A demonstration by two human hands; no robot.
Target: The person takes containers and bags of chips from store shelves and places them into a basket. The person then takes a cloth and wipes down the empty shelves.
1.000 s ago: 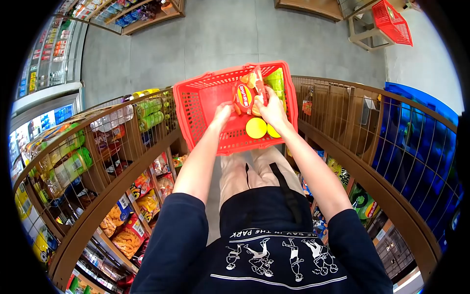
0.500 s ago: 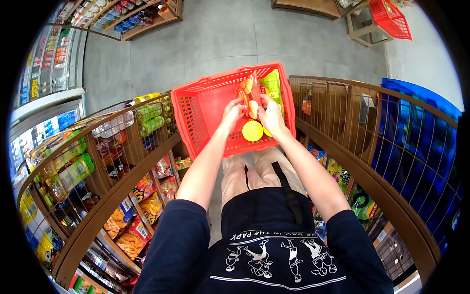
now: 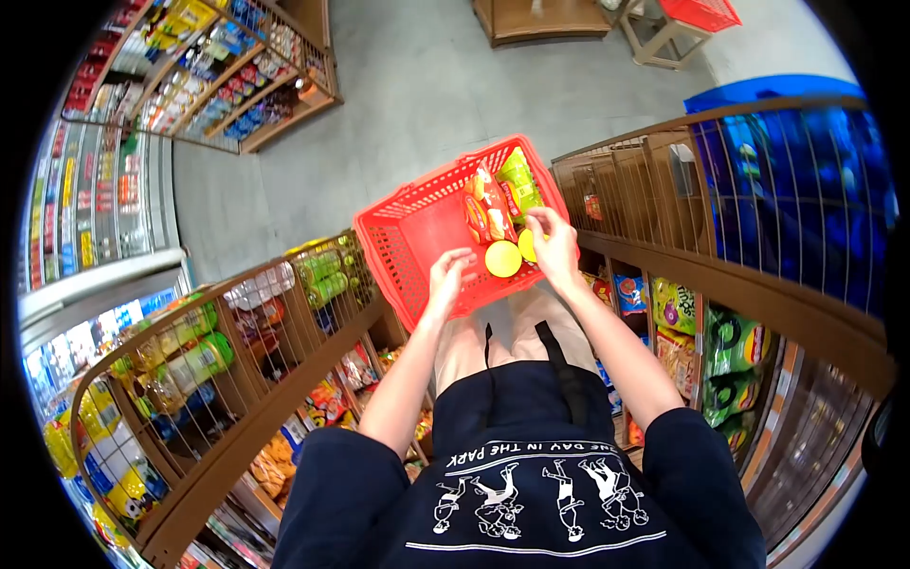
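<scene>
A red shopping basket [image 3: 417, 223] is tilted in front of my legs. In its right half lies a red snack bag [image 3: 488, 207], beside a green snack bag [image 3: 518, 182] at the right wall. Two round yellow lids show nearer me: one yellow lid [image 3: 502, 259] in full, the other yellow lid [image 3: 527, 245] partly behind my fingers. My left hand [image 3: 449, 279] hovers over the basket's near left side, empty, its fingers apart. Close to the partly covered lid, my right hand [image 3: 554, 242] has loosely bent fingers and holds nothing that I can see.
Brown wire-railed shelves with snack packs [image 3: 204, 356] run along my left. To the right stand another brown railed shelf [image 3: 626, 185] and blue packages [image 3: 787, 180] behind wire. Ahead is grey floor [image 3: 398, 104], with a drinks shelf [image 3: 237, 85] at the far left.
Both hands have let go of the red snack bag, which now lies in the basket. My hands have moved apart, left and right. The whole view has turned somewhat.
</scene>
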